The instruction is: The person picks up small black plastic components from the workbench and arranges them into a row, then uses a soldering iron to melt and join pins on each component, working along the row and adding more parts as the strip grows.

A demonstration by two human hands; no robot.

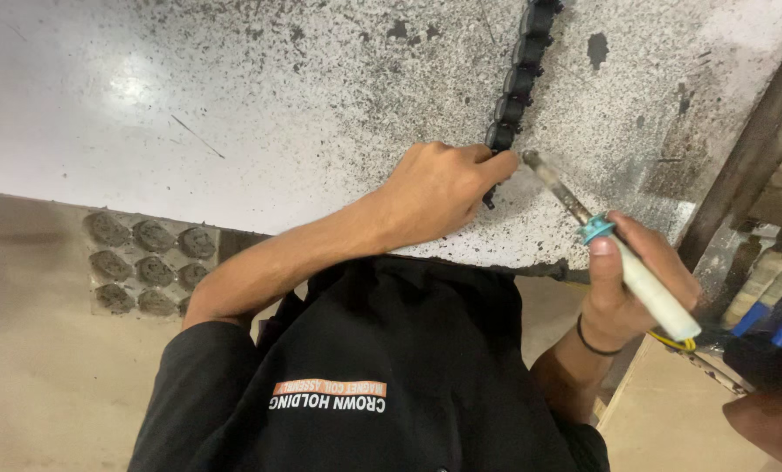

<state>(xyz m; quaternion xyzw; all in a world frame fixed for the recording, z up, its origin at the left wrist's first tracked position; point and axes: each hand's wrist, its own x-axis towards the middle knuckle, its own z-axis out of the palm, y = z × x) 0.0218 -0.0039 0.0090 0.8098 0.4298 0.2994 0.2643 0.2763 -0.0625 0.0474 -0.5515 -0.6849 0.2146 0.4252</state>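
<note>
A: Start nearest you. What's by your body?

B: Your black shirt fills the bottom of the view, and both your arms reach out from it over the edge of the speckled worktable [321, 114].

A: And your right hand?

B: Your right hand [631, 280] is wrapped shut around the pale handle of a soldering iron [614, 245], thumb up by the blue collar. You hold it slanted like a pen, probably so the metal tip points up and left toward the work while your fingers stay back from the hot end. A yellow cord runs off the back of the handle. The tip sits just beside your other hand's fingertips, though I can't tell whether it touches anything.

A: The left?

B: Your left hand [439, 192] lies knuckles-up on the table, fingers curled together and pressing on the near end of a chain of black parts [517, 74]. That looks like a hold to keep the end from sliding. Whether you pinch the last piece or only press it down is hidden.

A: Beyond that?

B: The chain runs straight away from you up the table to the far edge. To the left, lower down, sits a grey tray [146, 262] of round moulded lumps; to the right, a dark metal bar [749, 157] and some tools with blue handles [771, 315].
</note>
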